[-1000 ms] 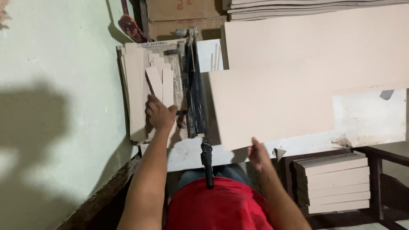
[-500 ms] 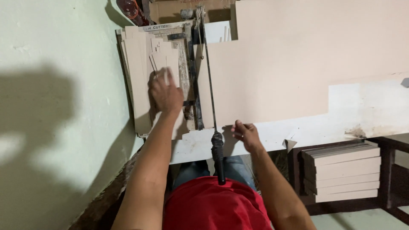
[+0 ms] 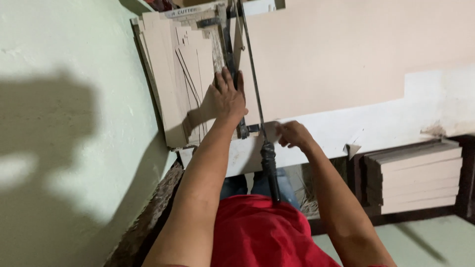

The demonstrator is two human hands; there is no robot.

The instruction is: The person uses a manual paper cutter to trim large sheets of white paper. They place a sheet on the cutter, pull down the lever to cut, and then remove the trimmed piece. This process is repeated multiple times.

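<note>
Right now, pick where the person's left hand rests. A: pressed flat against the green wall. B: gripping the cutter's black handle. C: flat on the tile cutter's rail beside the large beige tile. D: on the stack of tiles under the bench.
C: the left hand lies spread, palm down, on the tile cutter rail, at the left edge of the large beige tile; the black handle is ungripped.

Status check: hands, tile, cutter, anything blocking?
Left hand flat across cutter rail. Right hand at large tile near edge, beside lever handle. Cut strips stacked left.

label: white rectangular strip label with dark lettering (image 3: 188,10) | place: top of cutter frame, upper edge | tilted slightly
</note>
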